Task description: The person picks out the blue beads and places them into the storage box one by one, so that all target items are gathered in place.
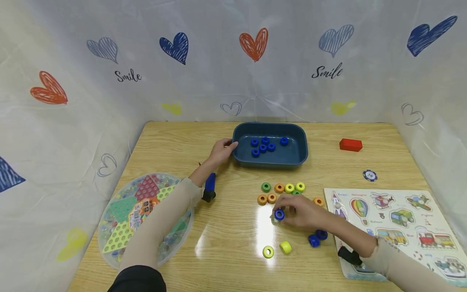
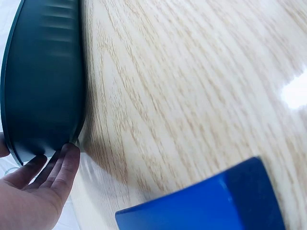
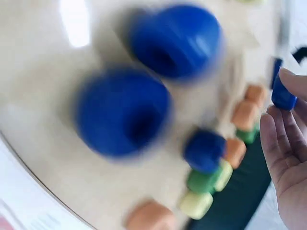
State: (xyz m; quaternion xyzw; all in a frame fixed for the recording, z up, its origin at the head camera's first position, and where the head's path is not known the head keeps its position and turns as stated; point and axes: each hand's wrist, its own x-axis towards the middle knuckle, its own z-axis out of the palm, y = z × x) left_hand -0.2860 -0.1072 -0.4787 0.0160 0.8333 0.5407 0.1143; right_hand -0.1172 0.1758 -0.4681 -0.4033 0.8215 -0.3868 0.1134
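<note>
The left hand (image 1: 221, 151) grips the left end of one dark tray (image 1: 292, 157), long axis running side to side, with at least six blue beads (image 1: 263, 148) inside. Nearer the wearer, the right hand (image 1: 300, 212) pinches one blue bead (image 1: 279, 214), hole facing upward; two loose beads (image 1: 314, 241) lie beside one puzzle board (image 1: 383, 221).

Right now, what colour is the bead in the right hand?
The bead is blue, clearest in the right wrist view.

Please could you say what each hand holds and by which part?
The right hand pinches a blue bead by its outer side; the left hand grips the tray by its left end.
</note>
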